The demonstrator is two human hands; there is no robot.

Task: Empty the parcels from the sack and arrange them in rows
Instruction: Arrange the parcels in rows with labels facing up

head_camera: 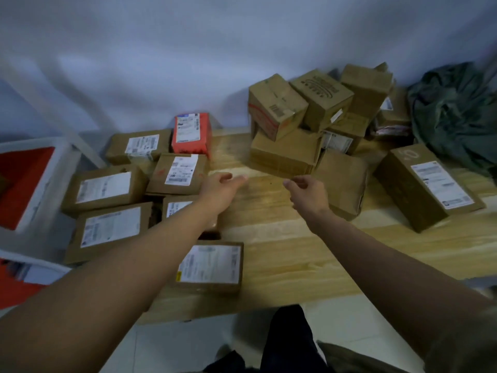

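Brown cardboard parcels fill both ends of the pale wooden tabletop. The landmark is the heap of plain brown cartons tumbled against the back wall. Left of that heap, parcels with white labels face up lie flat in rough rows, among them a red-wrapped parcel at the back and a labelled brown box nearest the person. Right of the heap slumps the dark green fabric sack, collapsed and apparently emptied. Just in front of the heap, touching its lower edge, lies an unlabelled brown paper-wrapped parcel, and further right of it a long brown box with a white label, its long axis running diagonally from the heap toward the near right.

Both arms reach forward over the bare strip of table before the heap. The left hand has its fingers loosely extended and holds nothing. The right hand has its fingers slightly curled, also holding nothing.

Judging by position, the right hand is nearer: the unlabelled parcel lies just beside it, to its right and slightly beyond, while the heap's bottom carton sits straight ahead of both hands. The rows to be extended lie leftward, so whatever is lifted must travel across toward the left hand's side.
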